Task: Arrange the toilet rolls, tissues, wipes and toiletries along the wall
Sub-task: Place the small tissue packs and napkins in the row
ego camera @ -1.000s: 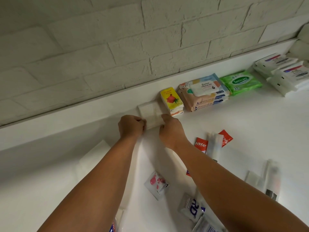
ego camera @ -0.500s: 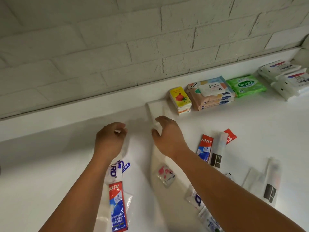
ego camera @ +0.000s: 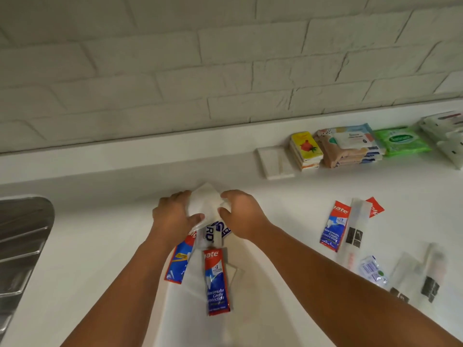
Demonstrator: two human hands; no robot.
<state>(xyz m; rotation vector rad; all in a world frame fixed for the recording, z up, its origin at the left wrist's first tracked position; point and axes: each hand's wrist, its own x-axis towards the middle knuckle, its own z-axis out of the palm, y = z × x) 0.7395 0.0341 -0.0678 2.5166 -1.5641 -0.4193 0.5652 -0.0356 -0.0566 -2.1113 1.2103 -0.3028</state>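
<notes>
My left hand (ego camera: pixel 174 215) and my right hand (ego camera: pixel 241 212) both grip a small white packet (ego camera: pixel 205 202) above the white counter, in the middle of the view. Just below them lie toothpaste sachets (ego camera: pixel 216 280) and a blue-and-white sachet (ego camera: pixel 213 232). Along the wall at the right stand a flat white pack (ego camera: pixel 274 162), a yellow tissue pack (ego camera: pixel 304 150), a stack of wipes (ego camera: pixel 350 146), a green wipes pack (ego camera: pixel 400 141) and white packs (ego camera: pixel 443 128).
A steel sink drainer (ego camera: pixel 22 236) sits at the left edge. To the right on the counter (ego camera: pixel 100 221) lie another toothpaste sachet (ego camera: pixel 334 226), a clear wrapped toothbrush (ego camera: pixel 355 231), a small round sachet (ego camera: pixel 372 270) and more clear wrapped items (ego camera: pixel 421 276).
Both hands left the flat white pack by the wall, came back toward me and to the left, and closed on a small white packet. The view shifted left, showing the sink.
</notes>
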